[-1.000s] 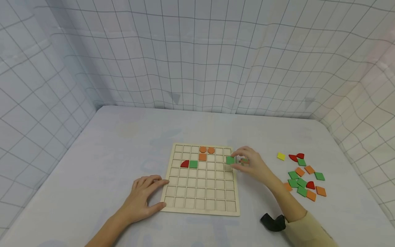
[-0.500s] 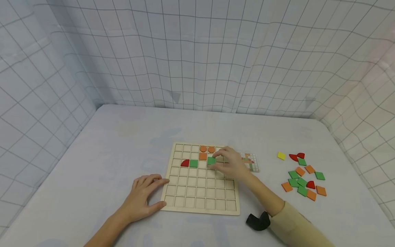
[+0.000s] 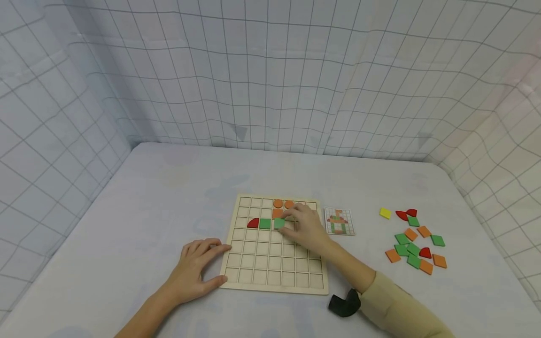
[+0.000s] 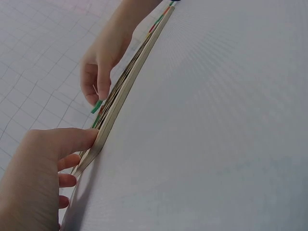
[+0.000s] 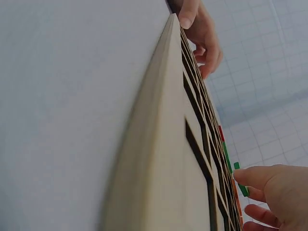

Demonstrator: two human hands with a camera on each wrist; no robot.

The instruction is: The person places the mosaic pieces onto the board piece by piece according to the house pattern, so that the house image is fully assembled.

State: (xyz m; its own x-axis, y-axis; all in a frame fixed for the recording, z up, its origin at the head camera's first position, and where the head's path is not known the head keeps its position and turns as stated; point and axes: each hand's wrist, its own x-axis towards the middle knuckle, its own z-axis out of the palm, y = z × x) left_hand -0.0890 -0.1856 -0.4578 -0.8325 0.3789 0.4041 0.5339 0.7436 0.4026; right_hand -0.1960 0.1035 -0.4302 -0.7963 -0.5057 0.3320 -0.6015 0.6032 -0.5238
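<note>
Between thumb and fingers of my right hand (image 3: 308, 230) is a green square tile (image 3: 279, 224), which the right wrist view shows tilted, with one edge raised. It is close over the wooden grid board (image 3: 274, 289), just right of another green square (image 3: 265, 224) and below an orange square (image 3: 277, 213). A red quarter-circle tile (image 3: 253, 223) lies left of those, and two orange round tiles (image 3: 278, 203) sit in the top row. My left hand (image 3: 194, 272) rests beside the board, its thumb and index fingertip touching the left edge.
A small pattern card (image 3: 339, 221) lies right of the board. Farther right are scattered green, orange and red tiles (image 3: 413, 249) and one yellow square (image 3: 385, 213). A black curved object (image 3: 345, 303) is by my right sleeve (image 3: 393, 300).
My right hand has carried the green square tile leftward from the board's right edge to beside the other green square, uncovering the pattern card. The left hand has stayed in place.
</note>
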